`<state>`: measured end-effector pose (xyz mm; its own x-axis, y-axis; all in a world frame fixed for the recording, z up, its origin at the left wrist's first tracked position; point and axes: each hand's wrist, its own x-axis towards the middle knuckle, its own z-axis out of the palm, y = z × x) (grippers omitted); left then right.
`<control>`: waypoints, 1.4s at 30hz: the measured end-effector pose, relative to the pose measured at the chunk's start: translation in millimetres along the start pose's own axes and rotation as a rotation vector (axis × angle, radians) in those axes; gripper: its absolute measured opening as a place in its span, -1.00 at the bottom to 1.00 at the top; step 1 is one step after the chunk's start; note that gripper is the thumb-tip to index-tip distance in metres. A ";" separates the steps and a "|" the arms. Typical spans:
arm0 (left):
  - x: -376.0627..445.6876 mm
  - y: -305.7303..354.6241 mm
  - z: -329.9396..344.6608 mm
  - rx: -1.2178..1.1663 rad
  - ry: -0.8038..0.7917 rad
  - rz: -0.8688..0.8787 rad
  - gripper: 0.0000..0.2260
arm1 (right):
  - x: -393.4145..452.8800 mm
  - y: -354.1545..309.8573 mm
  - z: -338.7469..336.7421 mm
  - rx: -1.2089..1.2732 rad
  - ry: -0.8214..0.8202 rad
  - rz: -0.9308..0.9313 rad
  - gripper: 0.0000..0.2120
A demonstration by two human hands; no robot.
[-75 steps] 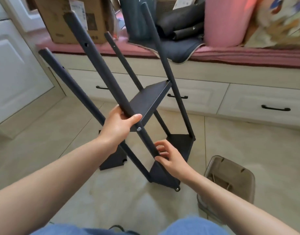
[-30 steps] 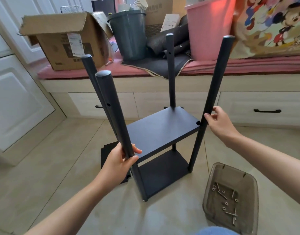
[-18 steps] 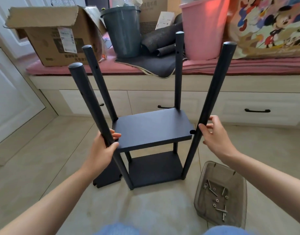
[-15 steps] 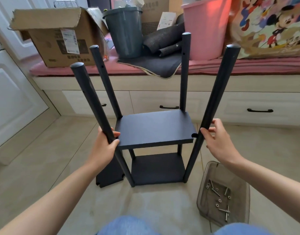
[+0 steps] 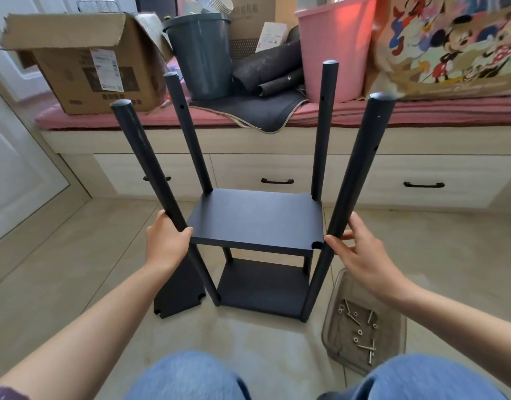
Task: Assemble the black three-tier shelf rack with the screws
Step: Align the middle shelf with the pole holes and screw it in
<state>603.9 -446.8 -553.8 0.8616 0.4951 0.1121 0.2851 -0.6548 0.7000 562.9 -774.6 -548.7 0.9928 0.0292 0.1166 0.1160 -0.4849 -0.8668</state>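
Black metal everywhere on the shelf rack (image 5: 255, 226), standing upright on the tiled floor (image 5: 61, 255) straight in front of the knees. Four poles counted, two boards fixed between them, one above the other. One loose third board (image 5: 177, 293) on the floor just left of the rack, partly behind the left arm. Left hand (image 5: 167, 241) curled round the front left pole (image 5: 144, 157) at the level of the upper board. Right hand (image 5: 361, 255) on the front right pole (image 5: 358, 168), thumb and fingers pinching it loosely. One clear plastic tray (image 5: 339, 287) on the floor at the right, holding several screws (image 5: 361, 330) and washers; exact number hard to tell. Behind, a white bench with three drawers (image 5: 277, 174) visible, a pink cushion on top, carrying one cardboard box (image 5: 84, 62), one grey bin (image 5: 202, 53), one pink bin (image 5: 332, 44).
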 end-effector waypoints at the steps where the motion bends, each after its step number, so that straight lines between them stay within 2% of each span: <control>1: -5.6 0.0 0.0 -0.012 -0.004 -0.018 -0.81 | -0.6 -0.4 -2.9 -0.013 -0.008 0.005 -0.79; 3: -21.0 0.4 -0.8 -0.037 -0.025 -0.027 -0.78 | -0.9 -0.7 -8.3 -0.021 -0.018 0.002 -0.82; 6: -50.1 2.6 -0.1 -0.127 -0.074 0.007 -0.61 | 0.9 -2.9 -12.6 -0.002 -0.006 -0.025 -0.81; 8: -65.8 6.9 4.7 -0.139 -0.068 0.069 -0.59 | 3.8 -7.1 -13.1 0.030 0.022 -0.047 -0.79; 10: -75.5 11.7 14.4 -0.117 -0.085 0.217 -0.73 | 7.2 -10.9 -13.1 0.038 0.055 -0.078 -0.78; 12: -82.7 20.4 24.5 -0.081 -0.167 0.406 -0.78 | 9.0 -13.1 -13.3 0.050 0.064 -0.090 -0.78; 14: -83.5 31.1 37.0 0.034 -0.271 0.634 -0.67 | 9.2 -14.0 -14.0 0.070 0.071 -0.087 -0.77; 17: -72.4 45.4 64.8 0.329 -0.369 1.001 -0.42 | 7.8 -13.5 -14.2 0.081 0.099 -0.102 -0.74; 19: -63.7 53.3 84.2 0.533 -0.365 1.102 -0.31 | 6.5 -12.3 -14.3 0.081 0.116 -0.107 -0.70; 23: -58.0 62.1 111.1 0.671 -0.305 1.122 -0.30 | 5.2 -10.9 -17.2 0.077 0.136 -0.088 -0.67; 27: -62.3 55.8 124.7 0.659 -0.289 1.139 -0.39 | 2.5 -15.1 -16.3 0.058 0.119 -0.128 -0.68; 42: -61.9 51.1 121.6 0.633 -0.274 1.162 -0.40 | 10.9 -28.9 -6.7 0.021 0.047 -0.193 -0.68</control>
<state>616.2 -580.3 -610.7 0.7689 -0.6013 0.2173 -0.5813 -0.7990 -0.1540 570.2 -766.2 -519.1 0.9494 0.0793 0.3039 0.3056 -0.4558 -0.8360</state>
